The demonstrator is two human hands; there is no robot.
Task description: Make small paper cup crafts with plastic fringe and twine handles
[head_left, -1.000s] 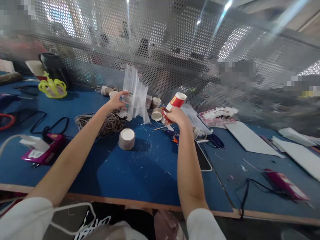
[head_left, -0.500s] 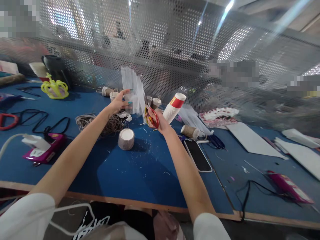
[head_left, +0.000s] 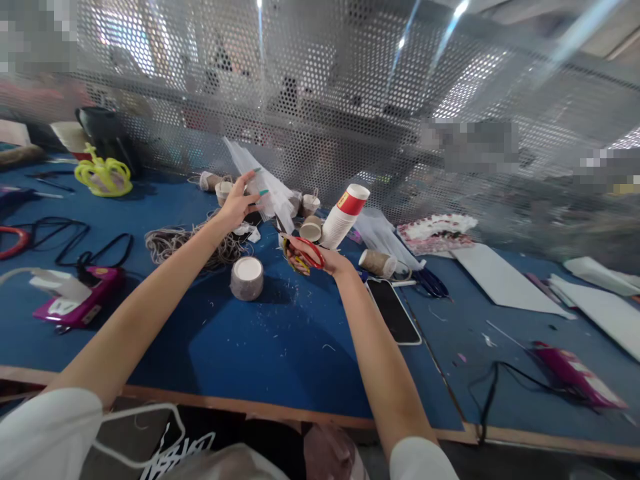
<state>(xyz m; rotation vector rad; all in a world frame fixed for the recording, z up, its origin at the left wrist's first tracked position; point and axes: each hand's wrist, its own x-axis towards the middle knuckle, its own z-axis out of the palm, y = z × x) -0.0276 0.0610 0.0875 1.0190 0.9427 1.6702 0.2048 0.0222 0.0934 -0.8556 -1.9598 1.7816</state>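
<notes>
My left hand (head_left: 240, 203) grips a bundle of sheer white pleated material (head_left: 267, 183), with two fingers showing across its near face. The bundle slants down to the right against the mesh panel. In my right hand (head_left: 330, 259) is a pair of scissors (head_left: 306, 252) with red and yellow handles. Their blades point up and left, close to the bundle's lower end; I cannot tell whether they touch it. A stack of paper cups (head_left: 343, 217) leans just behind my right hand. Nearer me, a wrapped cup (head_left: 247, 279) rests upside down on the blue table (head_left: 280, 353).
Grey-brown cord (head_left: 175, 245) lies tangled under my left forearm. A phone (head_left: 394, 311) and a twine-wrapped cup (head_left: 377, 263) are beside my right forearm. Purple glue guns (head_left: 577, 373) lie at both sides. The perforated metal panel (head_left: 320, 100) borders the back; a yellow crown (head_left: 104, 175) stands left.
My right hand and the scissors have moved down, away from the material. The white bundle has tipped from nearly upright to a leftward slant, and my left hand has shifted slightly left.
</notes>
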